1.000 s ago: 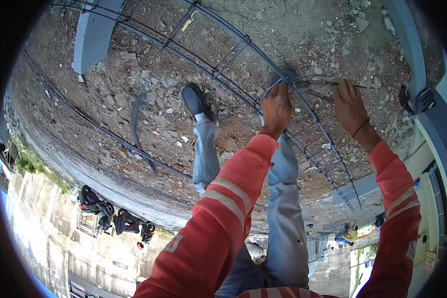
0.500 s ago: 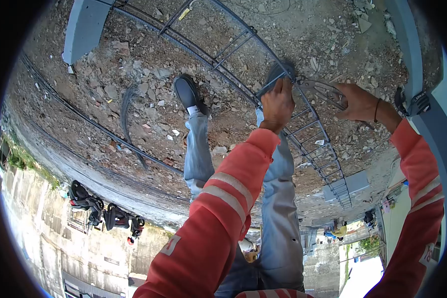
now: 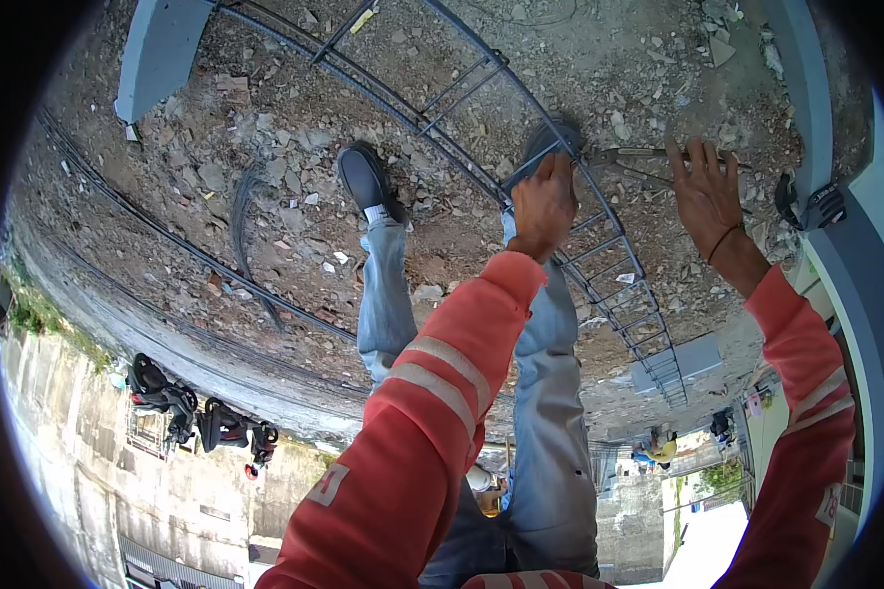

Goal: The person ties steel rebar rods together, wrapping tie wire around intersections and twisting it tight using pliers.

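1. Steel frame (image 3: 499,60), over rubble (image 3: 462,240): several crossbars (image 3: 465,98) attached; completion beside left hand (image 3: 546,204) cannot be told.
2. Hands apart: left at frame, right hand (image 3: 707,196) over pincers (image 3: 641,153); grips unclear.

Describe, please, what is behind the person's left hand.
Behind the left hand, bars of the metal frame and part of a dark shoe are visible. Whatever its fingers and palm cover cannot be seen.
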### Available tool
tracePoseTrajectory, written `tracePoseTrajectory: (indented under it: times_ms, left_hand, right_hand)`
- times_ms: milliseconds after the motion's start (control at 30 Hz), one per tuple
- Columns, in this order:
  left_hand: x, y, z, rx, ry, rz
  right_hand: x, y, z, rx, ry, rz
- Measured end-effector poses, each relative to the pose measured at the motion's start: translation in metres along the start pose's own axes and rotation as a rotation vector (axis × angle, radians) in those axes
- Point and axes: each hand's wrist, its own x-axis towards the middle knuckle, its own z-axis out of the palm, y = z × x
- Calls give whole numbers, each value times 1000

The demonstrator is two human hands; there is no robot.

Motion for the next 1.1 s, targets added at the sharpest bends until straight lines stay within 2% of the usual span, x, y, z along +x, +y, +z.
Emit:
tracePoseTrajectory:
  times_ms: [67, 133, 167, 233, 333, 433, 533, 667, 733, 867, 933, 967, 1033, 1067, 1100]
  left_hand:
    - [-1, 0, 0, -11, -4, -2]
    - [-1, 0, 1, -21, -4, -6]
    - [-1, -1, 2, -34, -7, -9]
    - [-1, 0, 1, -39, -11, -15]
    - [-1, -1, -1, -29, 8, -16]
    - [3, -2, -2, -34, -7, -11]
    - [0, 0, -2, -36, -13, 8]
    - [4, 6, -1, -36, 20, 40]
    - [4, 7, 0, -33, 39, 60]
    - [5, 0, -3, -39, 20, 31]
    - [6, 0, -3, -59, 37, 26]
    - [6, 1, -2, -56, 38, 19]
    - [4, 3, -1, -61, 36, 10]
    - [4, 3, 0, -64, 43, 15]
    - [4, 3, -2, -64, 52, 19]
  right_hand:
    - [-1, 2, 2, -52, 74, -15]
    - [10, 10, 3, 143, -72, -46]
    - [17, 16, 15, 145, -74, -48]
    - [38, 32, 46, 425, -119, -143]
    - [74, 35, 66, 563, -30, -280]
    - [85, 34, 70, 520, -133, -288]
    - [71, 48, 33, 526, -261, -311]
    - [58, 56, -26, 555, -184, -384]
    - [73, 58, -53, 1017, -1253, -87]
    - [75, 57, -23, 1057, -1324, -178]
    - [55, 49, -37, 815, -799, -182]
    - [44, 46, -31, 811, -806, -181]
    - [20, 45, -12, 231, 6, -254]
    - [14, 49, -9, 227, 3, -254]
    - [10, 50, -10, 121, 108, -234]
